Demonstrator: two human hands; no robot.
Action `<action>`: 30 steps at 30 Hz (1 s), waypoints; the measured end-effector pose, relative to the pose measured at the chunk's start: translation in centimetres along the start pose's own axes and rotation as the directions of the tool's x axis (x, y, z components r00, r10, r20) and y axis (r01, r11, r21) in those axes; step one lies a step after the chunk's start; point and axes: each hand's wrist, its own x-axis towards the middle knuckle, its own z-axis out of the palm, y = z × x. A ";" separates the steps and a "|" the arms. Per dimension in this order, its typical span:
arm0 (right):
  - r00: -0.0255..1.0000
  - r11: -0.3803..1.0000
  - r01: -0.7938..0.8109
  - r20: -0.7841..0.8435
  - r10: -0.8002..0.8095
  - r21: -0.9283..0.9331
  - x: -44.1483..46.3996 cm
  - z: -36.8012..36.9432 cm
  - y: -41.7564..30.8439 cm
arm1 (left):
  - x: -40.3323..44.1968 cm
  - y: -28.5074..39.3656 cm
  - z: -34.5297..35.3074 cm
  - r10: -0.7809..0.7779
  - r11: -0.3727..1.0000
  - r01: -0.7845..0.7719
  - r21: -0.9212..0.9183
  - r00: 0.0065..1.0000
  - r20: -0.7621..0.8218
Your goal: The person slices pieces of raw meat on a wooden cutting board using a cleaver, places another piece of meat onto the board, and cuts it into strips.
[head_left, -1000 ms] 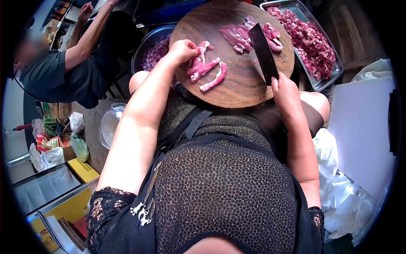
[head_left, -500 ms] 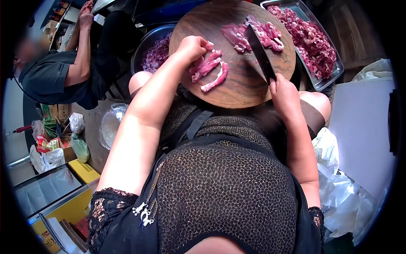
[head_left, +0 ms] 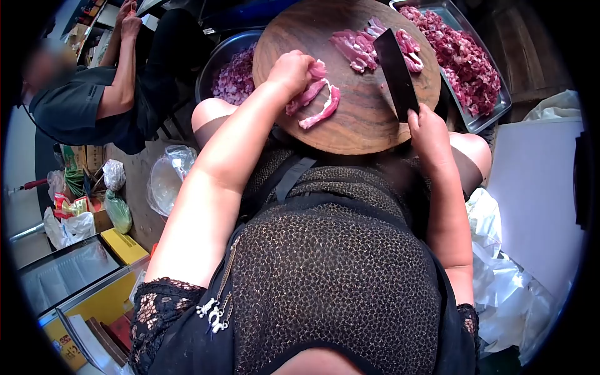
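A round wooden chopping board (head_left: pixel 350 119) sits before my knees. My left hand (head_left: pixel 291 74) is closed on a meat strip (head_left: pixel 317 69) at the board's left side, its fingertips partly hidden. Beside it lie more pink strips, one a curved meat strip (head_left: pixel 323 111) with a white edge. My right hand (head_left: pixel 430 134) grips the handle of a cleaver (head_left: pixel 397 75) at the board's right; its dark, broad blade points away from me. Behind and left of the blade rests a pile of cut meat (head_left: pixel 355 50), with more pieces showing on its far right side.
A metal bowl of chopped meat (head_left: pixel 234 81) stands left of the board, and a metal tray (head_left: pixel 504 103) heaped with chopped meat stands right. Another person (head_left: pixel 81 106) sits at upper left. Plastic bags (head_left: pixel 500 275) and a white panel (head_left: pixel 531 181) are at right.
The cleaver has shifted slightly right, and its broad face now shows more. My left hand has moved a little right and down over the strips.
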 end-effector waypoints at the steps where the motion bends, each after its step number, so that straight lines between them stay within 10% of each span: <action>1: 1.000 1.000 0.004 -0.005 -0.004 -0.001 0.1 0.0 0.0 | 0.0 -0.3 -0.2 0.002 1.000 -0.002 0.002 1.000 -0.006; 7: 0.998 0.999 0.045 -0.036 -0.045 -0.001 -0.2 0.1 0.1 | -1.5 0.7 -2.9 -0.335 0.896 0.416 -0.156 0.862 0.380; 8: 0.998 0.999 0.048 -0.032 -0.048 0.004 -0.1 0.2 0.1 | -1.8 1.1 -3.1 -0.233 0.956 0.284 -0.073 0.886 0.401; 13: 0.999 0.998 0.053 -0.005 -0.053 -0.042 0.2 0.1 0.1 | -4.1 4.1 -2.3 -0.118 0.985 0.089 0.145 0.972 0.205; 18: 0.999 0.996 0.040 0.011 -0.039 -0.077 0.0 0.2 -0.6 | -4.7 4.3 0.3 -0.009 0.999 0.012 -0.037 0.996 0.085; 30: 0.969 0.983 0.183 0.166 -0.181 0.007 -2.3 -0.3 -5.5 | -6.2 6.1 0.5 -0.079 0.987 0.082 0.141 0.997 -0.023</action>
